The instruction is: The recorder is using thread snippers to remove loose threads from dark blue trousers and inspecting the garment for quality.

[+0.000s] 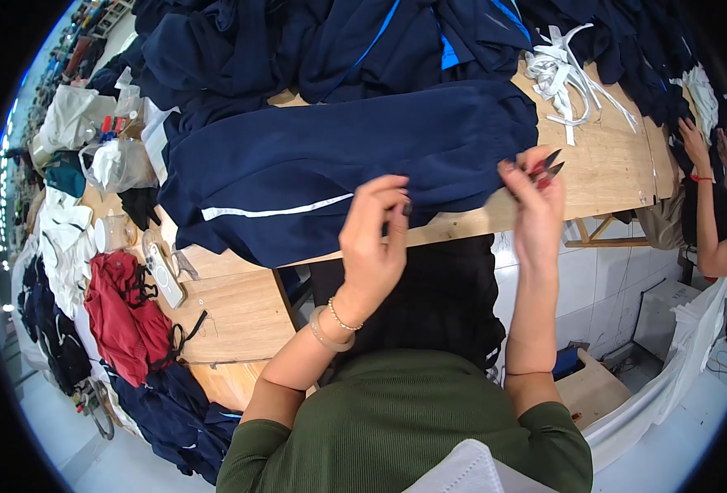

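A navy blue garment piece (297, 156) with a white stripe along its near side lies across the wooden table in front of me. My left hand (373, 234) is above its near edge, fingers curled toward the thumb in a loose pinch; whatever they hold, if anything, is too small to make out. In my right hand (537, 205) is a pair of red thread snips (542, 174), dark blades pointing up and right, beside the garment's right end. That hand's thumb and forefinger come close together near the cloth.
Navy garments (314, 49) with bright blue trim are heaped behind. White strips (560, 78) lie at the back right of the table (610, 172). To the left are a red cloth bag (121, 312), a phone (164, 275) and plastic bags (117, 164). Another person's arm (704, 205) reaches in at right.
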